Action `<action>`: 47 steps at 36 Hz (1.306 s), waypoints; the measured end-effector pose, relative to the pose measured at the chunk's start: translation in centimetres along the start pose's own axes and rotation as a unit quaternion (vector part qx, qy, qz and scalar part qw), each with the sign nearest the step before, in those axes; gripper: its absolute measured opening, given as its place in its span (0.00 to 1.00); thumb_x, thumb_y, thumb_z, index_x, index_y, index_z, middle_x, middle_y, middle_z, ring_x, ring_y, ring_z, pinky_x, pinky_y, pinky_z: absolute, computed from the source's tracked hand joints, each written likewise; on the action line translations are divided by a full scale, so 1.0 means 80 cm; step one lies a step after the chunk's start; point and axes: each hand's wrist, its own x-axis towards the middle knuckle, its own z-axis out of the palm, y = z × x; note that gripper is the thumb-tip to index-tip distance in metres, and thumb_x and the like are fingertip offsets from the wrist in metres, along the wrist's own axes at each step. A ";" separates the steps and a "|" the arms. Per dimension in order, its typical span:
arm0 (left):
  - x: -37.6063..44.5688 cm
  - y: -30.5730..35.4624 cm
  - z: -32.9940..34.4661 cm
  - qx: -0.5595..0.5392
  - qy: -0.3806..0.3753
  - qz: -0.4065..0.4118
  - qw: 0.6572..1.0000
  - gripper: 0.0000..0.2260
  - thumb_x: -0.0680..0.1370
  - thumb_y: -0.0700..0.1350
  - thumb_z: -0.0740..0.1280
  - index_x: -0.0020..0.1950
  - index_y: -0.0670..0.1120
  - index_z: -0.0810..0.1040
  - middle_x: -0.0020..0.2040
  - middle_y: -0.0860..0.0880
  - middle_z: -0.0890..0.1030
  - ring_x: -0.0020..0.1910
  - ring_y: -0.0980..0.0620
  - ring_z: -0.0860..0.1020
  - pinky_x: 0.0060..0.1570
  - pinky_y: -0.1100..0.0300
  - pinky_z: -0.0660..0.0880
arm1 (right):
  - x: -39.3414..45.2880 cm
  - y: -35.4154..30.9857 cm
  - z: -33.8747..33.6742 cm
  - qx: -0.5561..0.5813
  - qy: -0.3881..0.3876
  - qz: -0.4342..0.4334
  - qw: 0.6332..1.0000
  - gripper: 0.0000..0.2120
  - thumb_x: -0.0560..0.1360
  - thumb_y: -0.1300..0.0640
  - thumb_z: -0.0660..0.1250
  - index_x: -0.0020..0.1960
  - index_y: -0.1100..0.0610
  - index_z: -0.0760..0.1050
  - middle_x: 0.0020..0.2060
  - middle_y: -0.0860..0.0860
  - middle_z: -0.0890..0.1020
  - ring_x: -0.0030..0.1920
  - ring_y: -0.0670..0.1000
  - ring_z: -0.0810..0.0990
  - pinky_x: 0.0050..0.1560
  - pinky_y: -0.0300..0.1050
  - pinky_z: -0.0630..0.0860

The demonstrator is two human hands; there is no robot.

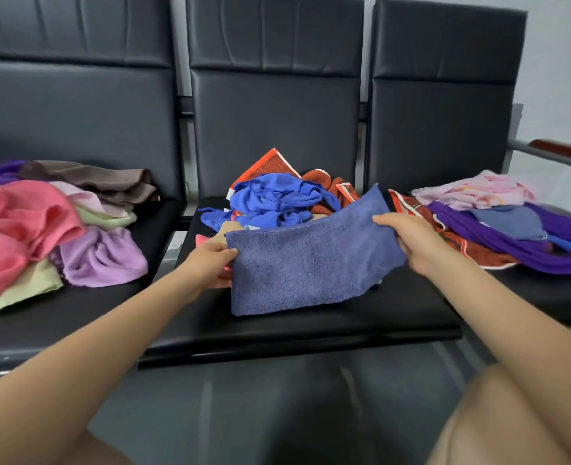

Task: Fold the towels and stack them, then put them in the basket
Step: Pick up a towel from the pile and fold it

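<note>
A slate-blue towel (310, 260) is held up above the front half of the middle seat (310, 330) in a row of three black padded seats, stretched between two bare hands. The left hand (210, 260) is pinched on the towel's upper left corner, and the right hand (408, 239) is clamped on its right edge, higher up, so the cloth is tilted and its lower edge hangs just above the seat cushion. Whether the towel is already doubled over cannot be told; only one face is shown. Behind it, towards the back edge of the same seat, a loose heap is seen: a crumpled bright blue towel (274, 199) lying on an orange-red patterned towel (270, 164). The left seat (76, 317) is piled with unfolded pink, lilac, pale green and brown towels (25, 226), and the right seat (545, 297) is strewn with purple, pink and blue cloths (512, 226), one red patterned piece spilling towards the middle seat. Several risks are judged likely: because the corners are held unevenly, a crooked fold may be produced; the hanging edge may be dragged into the heap behind and snagged; little bare cushion is left for laying the towel flat, so a stack may lean or slide off the front edge. No basket is visible anywhere, and no folded stack can be made out. The fingers behind the cloth are hidden, and the piles at both sides are cut off by the frame.
</note>
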 end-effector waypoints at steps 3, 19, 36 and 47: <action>0.003 0.001 -0.001 0.018 0.029 0.004 0.999 0.07 0.82 0.40 0.59 0.55 0.43 0.76 0.41 0.47 0.76 0.33 0.53 0.76 0.29 0.63 0.78 | -0.006 -0.002 0.024 0.043 -0.049 -0.009 0.998 0.04 0.77 0.65 0.64 0.46 0.61 0.77 0.42 0.55 0.79 0.43 0.54 0.78 0.37 0.39 0.75; -0.005 0.004 0.019 0.068 -0.014 0.037 0.997 0.09 0.82 0.46 0.61 0.44 0.46 0.76 0.42 0.45 0.80 0.33 0.52 0.78 0.33 0.66 0.77 | 0.011 0.030 0.066 -0.360 -0.080 -0.179 0.912 0.05 0.76 0.55 0.68 0.52 0.50 0.77 0.42 0.45 0.78 0.45 0.45 0.76 0.41 0.35 0.70; 0.011 0.025 0.063 0.086 0.015 0.011 0.996 0.19 0.77 0.49 0.69 0.61 0.37 0.77 0.57 0.46 0.79 0.54 0.45 0.79 0.48 0.51 0.77 | 0.026 0.052 0.080 -0.350 -0.119 -0.087 0.925 0.09 0.79 0.50 0.64 0.48 0.56 0.75 0.40 0.50 0.78 0.30 0.48 0.74 0.26 0.37 0.68; 0.015 0.023 0.031 0.099 0.124 0.074 0.985 0.08 0.82 0.49 0.56 0.51 0.46 0.72 0.43 0.50 0.71 0.61 0.49 0.65 0.52 0.62 0.62 | 0.025 0.054 0.097 -0.334 -0.128 -0.078 0.930 0.21 0.74 0.40 0.68 0.57 0.55 0.72 0.39 0.48 0.78 0.33 0.46 0.75 0.28 0.38 0.68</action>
